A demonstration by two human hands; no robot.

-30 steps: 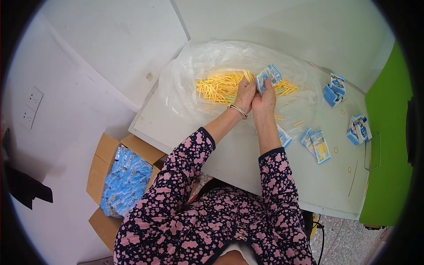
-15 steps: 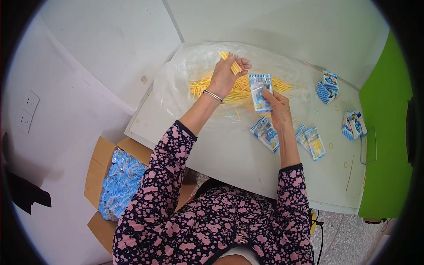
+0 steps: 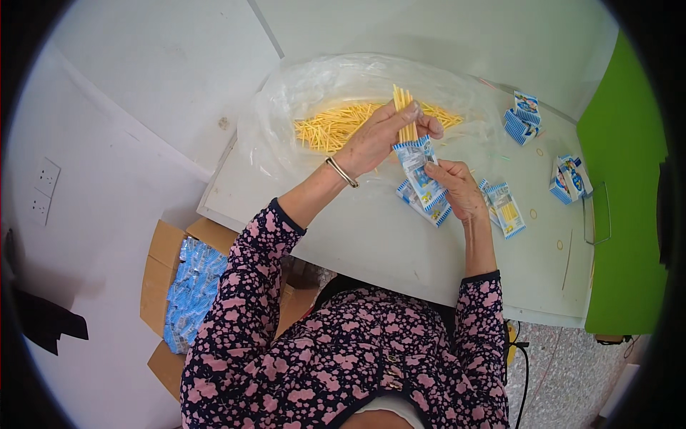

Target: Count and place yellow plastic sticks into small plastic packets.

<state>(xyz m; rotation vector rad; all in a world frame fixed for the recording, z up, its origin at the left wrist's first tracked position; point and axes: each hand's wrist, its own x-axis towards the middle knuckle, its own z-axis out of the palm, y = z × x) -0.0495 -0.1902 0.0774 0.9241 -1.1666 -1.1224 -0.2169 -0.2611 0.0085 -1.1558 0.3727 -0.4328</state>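
Observation:
My left hand [image 3: 379, 138] is closed around a small bundle of thin yellow sticks [image 3: 404, 107], which stand upright with their lower ends at the top edge of a blue-and-white packet [image 3: 420, 170]. Whether the ends are inside the packet's mouth is hard to make out, though they seem to be. Thumb and fingers of my right hand [image 3: 457, 187] pinch that packet by its right side. Beyond my left hand, a large clear plastic bag [image 3: 275, 118] lies spread out, with a heap of loose yellow sticks [image 3: 329, 130] on it. Under the held packet rests another blue-and-white packet [image 3: 437, 214].
Stick-filled packets [image 3: 508, 214] lie right of my right hand. Folded blue-and-white cartons [image 3: 522, 129] and a small carton [image 3: 568, 179] stand farther right, near rubber bands [image 3: 533, 214] and a green panel [image 3: 629, 193]. A cardboard box [image 3: 158, 282] of blue packets [image 3: 191, 286] is at lower left.
My left hand has come right and down, bringing the stick bundle to the packet's top. The packet in my right hand has moved slightly down and now tilts. The view has shifted a little.

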